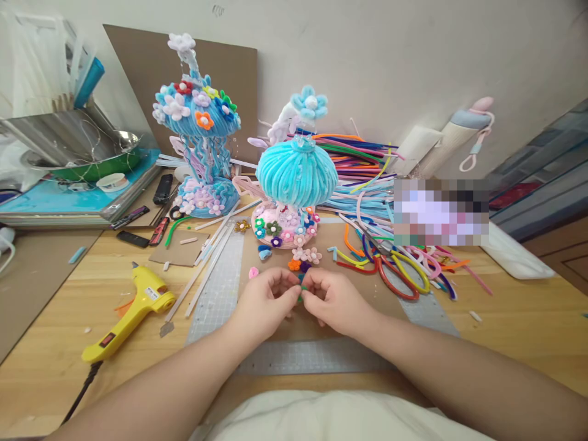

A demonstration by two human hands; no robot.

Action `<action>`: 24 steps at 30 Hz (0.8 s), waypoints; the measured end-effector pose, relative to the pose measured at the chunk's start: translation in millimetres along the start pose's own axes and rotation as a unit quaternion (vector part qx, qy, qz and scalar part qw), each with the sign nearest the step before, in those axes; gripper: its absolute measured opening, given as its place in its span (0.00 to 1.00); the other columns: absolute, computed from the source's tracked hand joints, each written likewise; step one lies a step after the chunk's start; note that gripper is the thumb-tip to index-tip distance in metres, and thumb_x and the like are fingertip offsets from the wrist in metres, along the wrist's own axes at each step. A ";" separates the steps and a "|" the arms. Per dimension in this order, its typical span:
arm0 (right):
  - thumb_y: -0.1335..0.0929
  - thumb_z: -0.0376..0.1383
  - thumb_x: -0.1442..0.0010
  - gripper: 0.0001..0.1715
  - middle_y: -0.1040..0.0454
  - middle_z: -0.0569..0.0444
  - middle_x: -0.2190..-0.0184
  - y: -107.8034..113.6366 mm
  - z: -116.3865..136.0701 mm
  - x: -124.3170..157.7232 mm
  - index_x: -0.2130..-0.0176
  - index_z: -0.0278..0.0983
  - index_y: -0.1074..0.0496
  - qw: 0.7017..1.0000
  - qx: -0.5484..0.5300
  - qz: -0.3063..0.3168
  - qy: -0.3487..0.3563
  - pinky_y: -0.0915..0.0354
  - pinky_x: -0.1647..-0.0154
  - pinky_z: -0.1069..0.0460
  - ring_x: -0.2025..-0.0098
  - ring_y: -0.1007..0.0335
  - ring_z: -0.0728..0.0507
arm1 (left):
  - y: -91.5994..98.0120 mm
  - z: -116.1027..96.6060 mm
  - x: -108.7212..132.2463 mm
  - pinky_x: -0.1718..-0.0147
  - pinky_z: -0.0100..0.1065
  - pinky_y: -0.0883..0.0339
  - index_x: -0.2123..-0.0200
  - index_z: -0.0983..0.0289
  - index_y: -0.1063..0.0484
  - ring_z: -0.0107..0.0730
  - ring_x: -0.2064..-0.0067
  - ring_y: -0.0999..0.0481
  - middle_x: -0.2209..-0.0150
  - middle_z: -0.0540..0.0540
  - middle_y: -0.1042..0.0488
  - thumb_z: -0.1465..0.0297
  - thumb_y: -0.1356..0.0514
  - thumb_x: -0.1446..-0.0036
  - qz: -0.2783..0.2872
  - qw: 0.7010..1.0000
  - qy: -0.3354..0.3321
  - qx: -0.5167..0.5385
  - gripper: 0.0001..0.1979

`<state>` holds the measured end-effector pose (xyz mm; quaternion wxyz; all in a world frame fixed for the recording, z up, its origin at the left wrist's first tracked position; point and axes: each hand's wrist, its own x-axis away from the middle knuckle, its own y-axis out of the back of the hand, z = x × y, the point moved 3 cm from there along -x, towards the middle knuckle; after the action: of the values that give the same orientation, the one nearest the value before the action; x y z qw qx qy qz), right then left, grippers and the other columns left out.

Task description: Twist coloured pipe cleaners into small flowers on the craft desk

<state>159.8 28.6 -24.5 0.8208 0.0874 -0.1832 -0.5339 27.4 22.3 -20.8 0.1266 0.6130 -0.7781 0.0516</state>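
My left hand (267,297) and my right hand (335,300) meet over the cardboard, thumbs and forefingers pinched together. Between the fingertips shows a small green pipe cleaner (301,293), mostly hidden by the fingers. Just beyond the hands lie small pipe cleaner flowers: an orange one (294,264), a pale pink one (314,255) and a bright pink one (253,272). Behind these stands a turquoise pipe cleaner jellyfish (297,171) on a pink base (285,223) ringed with flowers. A taller blue jellyfish (197,116), dotted with flowers, stands further left.
At left lies a yellow hot glue gun (138,312), its cord trailing forward. Red- and yellow-handled scissors (399,278) rest at right among pipe cleaner scraps. Glue sticks (211,263) lie left of the cardboard (367,306), which covers a grey cutting mat (321,358). Bundled pipe cleaners (358,156) fill the back.
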 end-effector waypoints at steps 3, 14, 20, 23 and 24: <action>0.40 0.38 0.43 0.09 0.38 0.63 0.84 2.6 -0.4 -0.9 0.72 0.37 0.40 0.996 -0.092 0.010 0.000 0.47 0.90 0.61 0.89 0.42 0.55 | 1.0 -5.6 -0.1 0.80 0.26 0.34 0.73 0.66 0.35 0.22 0.79 0.32 0.80 0.47 0.31 0.70 0.40 0.54 0.005 0.999 0.005 0.053 0.06; 0.39 0.38 0.42 0.07 0.35 0.61 0.81 2.1 -2.2 2.5 0.70 0.37 0.38 0.998 -0.056 -0.010 0.038 0.44 0.87 0.60 0.86 0.39 0.54 | 4.2 -4.0 0.0 0.74 0.28 0.31 0.73 0.67 0.32 0.25 0.76 0.28 0.78 0.49 0.29 0.69 0.38 0.56 -0.014 0.997 0.007 0.078 0.08; 0.38 0.35 0.46 0.07 0.38 0.61 0.86 1.2 2.1 7.9 0.74 0.37 0.37 0.994 0.074 -0.047 0.057 0.47 0.86 0.59 0.86 0.40 0.52 | 1.0 1.9 2.0 0.78 0.27 0.36 0.77 0.65 0.32 0.26 0.79 0.30 0.82 0.48 0.30 0.71 0.42 0.55 -0.032 0.999 -0.009 -0.028 0.03; 0.37 0.32 0.49 0.08 0.38 0.60 0.86 2.0 7.7 8.7 0.79 0.37 0.38 0.976 0.168 -0.098 0.099 0.47 0.83 0.58 0.83 0.42 0.52 | -1.7 3.3 1.8 0.79 0.27 0.37 0.79 0.65 0.35 0.25 0.80 0.31 0.83 0.47 0.31 0.73 0.43 0.55 -0.036 0.998 -0.017 -0.039 0.04; 0.37 0.31 0.50 0.08 0.37 0.60 0.85 2.2 8.9 8.3 0.79 0.37 0.38 0.970 0.187 -0.109 0.107 0.47 0.82 0.58 0.83 0.42 0.52 | -2.1 3.4 1.6 0.79 0.27 0.37 0.80 0.64 0.35 0.25 0.80 0.31 0.83 0.47 0.31 0.73 0.44 0.55 -0.037 0.998 -0.018 -0.039 0.04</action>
<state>161.2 22.5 -13.8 0.7415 0.3155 -0.1800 -0.5641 28.6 19.5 -23.8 0.1387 0.6368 -0.7584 0.0055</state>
